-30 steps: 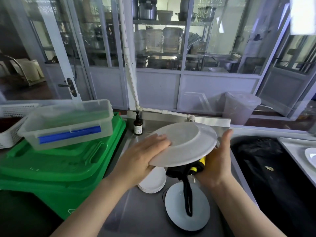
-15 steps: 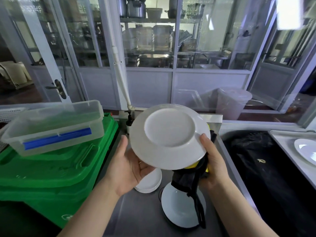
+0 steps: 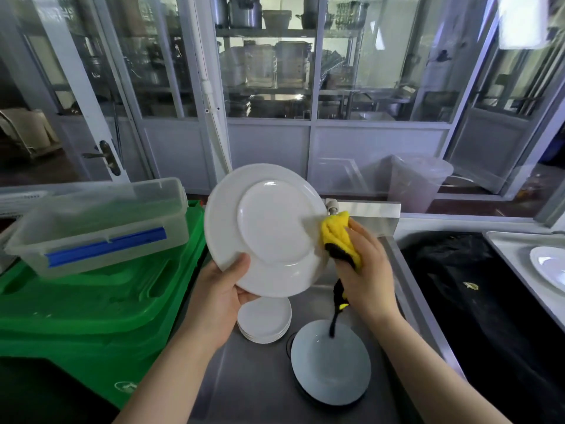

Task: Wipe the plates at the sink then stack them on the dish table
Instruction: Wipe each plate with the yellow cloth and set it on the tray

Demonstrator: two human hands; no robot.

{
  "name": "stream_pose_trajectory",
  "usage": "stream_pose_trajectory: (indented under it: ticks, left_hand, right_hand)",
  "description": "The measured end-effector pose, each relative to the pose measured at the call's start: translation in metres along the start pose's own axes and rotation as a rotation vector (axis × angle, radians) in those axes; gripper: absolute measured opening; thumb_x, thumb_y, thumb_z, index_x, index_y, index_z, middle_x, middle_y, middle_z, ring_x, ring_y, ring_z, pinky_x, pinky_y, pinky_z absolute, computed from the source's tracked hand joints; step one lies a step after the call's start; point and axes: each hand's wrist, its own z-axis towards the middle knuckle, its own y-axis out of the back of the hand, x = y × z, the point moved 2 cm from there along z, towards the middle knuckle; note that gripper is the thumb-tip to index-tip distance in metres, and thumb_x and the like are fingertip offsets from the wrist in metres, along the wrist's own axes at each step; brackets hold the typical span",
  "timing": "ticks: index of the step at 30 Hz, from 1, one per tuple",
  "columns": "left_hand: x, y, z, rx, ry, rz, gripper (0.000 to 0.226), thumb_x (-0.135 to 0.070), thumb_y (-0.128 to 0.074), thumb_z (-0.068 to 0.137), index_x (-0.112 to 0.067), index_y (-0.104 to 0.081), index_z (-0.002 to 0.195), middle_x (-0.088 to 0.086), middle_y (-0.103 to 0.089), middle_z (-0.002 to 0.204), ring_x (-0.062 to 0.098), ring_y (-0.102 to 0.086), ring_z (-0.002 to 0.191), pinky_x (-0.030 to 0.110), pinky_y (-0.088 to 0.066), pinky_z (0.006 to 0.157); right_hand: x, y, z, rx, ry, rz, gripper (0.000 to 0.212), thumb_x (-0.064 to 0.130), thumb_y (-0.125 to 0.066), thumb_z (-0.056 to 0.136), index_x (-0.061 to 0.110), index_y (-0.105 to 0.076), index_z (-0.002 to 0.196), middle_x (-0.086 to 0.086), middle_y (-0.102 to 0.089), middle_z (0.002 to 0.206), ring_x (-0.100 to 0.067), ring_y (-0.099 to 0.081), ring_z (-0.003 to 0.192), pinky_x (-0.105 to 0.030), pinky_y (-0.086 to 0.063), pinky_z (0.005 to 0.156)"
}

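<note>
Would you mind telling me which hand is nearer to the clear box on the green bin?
Left. The left hand holds the plate's lower edge, just right of the bin; the right hand is beyond the plate, farther from the box.

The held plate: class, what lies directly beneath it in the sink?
Below the plate that the left hand grips, a stack of small white plates sits in the sink. The stack's far edge is covered, so its count is unclear.

glass partition [image 3: 269, 71] | steel shelving [image 3: 266, 33] behind | white door [image 3: 91, 117] left | daylight
</note>
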Motion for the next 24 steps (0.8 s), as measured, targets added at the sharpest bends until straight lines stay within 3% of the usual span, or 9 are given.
stream_pose_trajectory:
  ticks: [1,3,7,13,16,18,20,22,24]
  left_hand:
    - [0.000,-0.002,0.000,-0.012,-0.018,-0.005,0.033,-0.016,-0.063,0.076,-0.019,-0.062,0.109,-0.003,-0.076,0.095,0.012,-0.072,0.085,0.027,-0.056,0.055]
    - [0.002,-0.004,-0.001,-0.034,-0.042,-0.037,0.030,-0.020,-0.057,0.077,-0.021,-0.065,0.106,-0.001,-0.075,0.097,0.013,-0.072,0.087,0.027,-0.057,0.058]
    - [0.008,-0.014,0.000,-0.082,-0.055,-0.096,0.038,-0.024,-0.058,0.081,-0.014,-0.063,0.117,0.009,-0.073,0.107,0.021,-0.071,0.094,0.030,-0.058,0.065]
    - [0.014,-0.008,0.000,-0.093,-0.043,-0.118,0.041,-0.026,-0.057,0.083,-0.009,-0.064,0.119,0.013,-0.072,0.110,0.024,-0.070,0.095,0.031,-0.058,0.069]
    - [0.013,-0.003,-0.004,-0.070,-0.068,-0.107,0.044,-0.023,-0.055,0.083,-0.012,-0.059,0.125,0.011,-0.071,0.113,0.023,-0.070,0.099,0.031,-0.058,0.068]
    - [0.012,0.001,-0.006,-0.039,-0.079,-0.067,0.040,-0.022,-0.056,0.083,-0.018,-0.060,0.122,0.005,-0.072,0.112,0.021,-0.070,0.100,0.031,-0.058,0.067]
    - [0.012,0.005,-0.007,-0.018,-0.073,0.018,0.037,-0.017,-0.067,0.080,-0.022,-0.062,0.116,0.002,-0.073,0.109,0.018,-0.070,0.098,0.030,-0.058,0.066]
    - [0.012,0.007,-0.008,0.030,-0.070,0.138,0.035,-0.020,-0.068,0.076,-0.022,-0.067,0.110,0.002,-0.073,0.108,0.019,-0.070,0.099,0.033,-0.058,0.067]
    - [0.012,0.007,-0.010,0.080,-0.078,0.282,0.034,-0.034,-0.072,0.068,-0.023,-0.074,0.100,0.005,-0.074,0.105,0.023,-0.070,0.100,0.036,-0.058,0.072]
  right_hand:
    - [0.003,-0.002,-0.002,-0.019,0.067,-0.129,0.055,-0.005,-0.055,0.070,0.019,-0.067,0.119,0.000,-0.056,0.135,-0.027,-0.055,0.113,-0.031,-0.040,0.098]
    - [0.011,-0.006,-0.010,-0.046,0.140,-0.270,0.060,-0.002,-0.053,0.064,0.015,-0.066,0.120,-0.007,-0.052,0.139,-0.036,-0.053,0.102,-0.026,-0.033,0.095]
    - [0.040,-0.022,-0.032,0.032,0.331,-0.295,0.060,0.000,-0.061,0.060,0.018,-0.069,0.117,-0.004,-0.053,0.138,-0.032,-0.052,0.090,-0.024,-0.036,0.090]
    - [0.055,-0.027,-0.040,0.142,0.557,-0.314,0.050,0.012,-0.055,0.070,0.025,-0.069,0.116,0.000,-0.050,0.141,-0.030,-0.049,0.098,-0.032,-0.043,0.091]
    - [0.040,-0.018,-0.030,0.121,0.419,-0.265,0.057,0.001,-0.068,0.064,0.021,-0.068,0.118,-0.003,-0.047,0.141,-0.033,-0.053,0.099,-0.025,-0.037,0.094]
    - [0.029,-0.013,-0.019,0.097,0.251,-0.216,0.060,-0.004,-0.063,0.064,0.017,-0.066,0.121,-0.007,-0.048,0.141,-0.036,-0.053,0.109,-0.028,-0.038,0.097]
    - [0.022,-0.007,-0.006,0.078,0.101,-0.129,0.057,-0.007,-0.058,0.068,0.015,-0.065,0.121,-0.003,-0.054,0.136,-0.028,-0.054,0.116,-0.029,-0.043,0.097]
    - [0.017,-0.004,0.006,0.046,-0.003,-0.049,0.046,-0.003,-0.056,0.075,0.020,-0.065,0.113,0.010,-0.065,0.111,-0.015,-0.059,0.099,-0.010,-0.043,0.081]
    - [0.014,-0.002,0.018,0.017,-0.103,-0.042,0.032,0.004,-0.053,0.082,0.028,-0.061,0.102,0.016,-0.064,0.083,-0.010,-0.058,0.076,-0.006,-0.039,0.061]
